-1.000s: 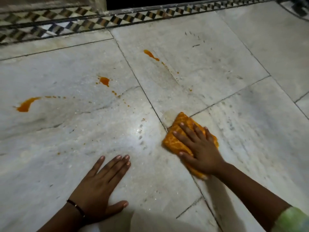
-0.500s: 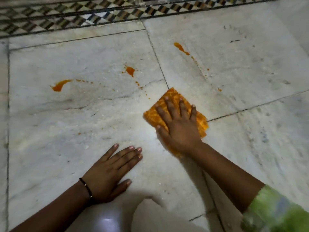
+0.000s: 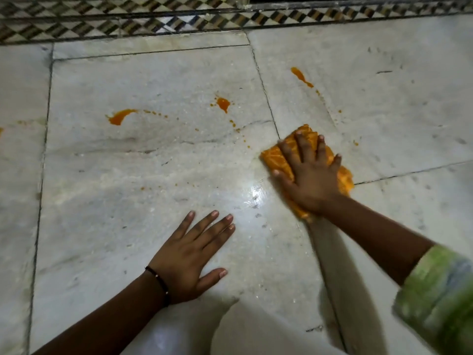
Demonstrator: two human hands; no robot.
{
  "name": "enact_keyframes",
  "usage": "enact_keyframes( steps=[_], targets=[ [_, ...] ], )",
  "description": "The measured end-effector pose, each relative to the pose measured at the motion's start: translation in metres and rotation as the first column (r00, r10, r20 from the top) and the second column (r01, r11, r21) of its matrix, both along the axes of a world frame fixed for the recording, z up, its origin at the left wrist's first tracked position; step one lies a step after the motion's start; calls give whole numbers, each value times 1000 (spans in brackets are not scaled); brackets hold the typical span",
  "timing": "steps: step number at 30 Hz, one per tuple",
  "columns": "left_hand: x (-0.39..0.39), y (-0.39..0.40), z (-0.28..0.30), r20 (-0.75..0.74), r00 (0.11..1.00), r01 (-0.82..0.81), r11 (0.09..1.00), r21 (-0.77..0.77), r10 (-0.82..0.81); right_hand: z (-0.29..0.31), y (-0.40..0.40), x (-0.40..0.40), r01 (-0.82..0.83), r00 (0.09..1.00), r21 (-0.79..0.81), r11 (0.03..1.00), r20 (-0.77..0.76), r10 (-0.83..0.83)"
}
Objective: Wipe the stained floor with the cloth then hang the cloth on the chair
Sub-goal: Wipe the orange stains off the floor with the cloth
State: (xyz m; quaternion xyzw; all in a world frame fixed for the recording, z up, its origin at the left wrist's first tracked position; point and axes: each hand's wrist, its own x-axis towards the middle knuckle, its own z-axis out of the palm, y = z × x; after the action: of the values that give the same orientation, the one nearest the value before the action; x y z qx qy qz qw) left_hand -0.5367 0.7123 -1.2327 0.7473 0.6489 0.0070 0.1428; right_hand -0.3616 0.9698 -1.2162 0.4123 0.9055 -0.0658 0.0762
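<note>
My right hand [image 3: 311, 175] presses flat on a folded orange cloth [image 3: 275, 156], fingers spread over it, on the pale marble floor [image 3: 153, 188]. The cloth lies across a tile joint at centre right. Orange stains mark the floor beyond it: a curved streak [image 3: 120, 117] at the left, a blot [image 3: 223, 103] in the middle and a thin smear [image 3: 301, 77] at the upper right, with small droplets scattered between. My left hand [image 3: 190, 254] rests palm down on the floor nearer to me, fingers apart, holding nothing. No chair is in view.
A black-and-white patterned tile border [image 3: 179, 21] runs along the far edge of the floor. A bright wet-looking glare [image 3: 256, 194] sits on the marble between my hands. Pale fabric [image 3: 230, 334] shows at the bottom edge.
My right hand has slid the cloth away from me and leftward across the tile joint, closer to the stains. My left hand stays planted on the floor. The view has shifted left.
</note>
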Motion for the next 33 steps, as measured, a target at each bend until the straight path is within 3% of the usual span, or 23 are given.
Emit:
enact_keyframes(
  steps=[3,6,8,10,12,14,16,18,23,25,30,33],
  targets=[
    [1,1,-2,2,1000,-7,1000,3,7,0,-45,-5,-142,990,-21,990,-19,141],
    [1,1,-1,15,1000,-6,1000,11,6,1,-68,31,-332,942,20,943,-39,332],
    [1,1,-1,17,1000,8,999,37,-9,2,-60,66,-366,929,0,931,-61,365],
    [2,2,-1,43,999,-10,998,67,8,1,-36,99,-270,962,-8,963,-44,269],
    [5,12,1,83,996,-39,995,96,31,0,-5,113,-41,998,20,999,-45,42],
    [13,34,2,107,994,-22,993,117,9,-1,23,101,198,978,11,980,-64,-197],
    [24,64,3,90,996,12,993,120,-23,0,29,74,319,946,-54,946,-41,-321],
    [36,95,0,64,998,1,995,104,-8,0,16,61,300,953,-45,953,-26,-301],
    [49,116,-10,-7,996,-85,993,86,86,-1,-15,111,40,998,-7,999,-46,-40],
    [49,115,-12,-2,997,-81,991,104,82,2,8,132,87,996,6,996,-38,-87],
    [52,116,-10,-6,996,-84,991,102,85,-3,81,105,425,903,21,905,-75,-423],
    [52,116,-11,-3,996,-85,990,109,86,-1,90,66,415,909,24,909,-30,-415]
  ],
)
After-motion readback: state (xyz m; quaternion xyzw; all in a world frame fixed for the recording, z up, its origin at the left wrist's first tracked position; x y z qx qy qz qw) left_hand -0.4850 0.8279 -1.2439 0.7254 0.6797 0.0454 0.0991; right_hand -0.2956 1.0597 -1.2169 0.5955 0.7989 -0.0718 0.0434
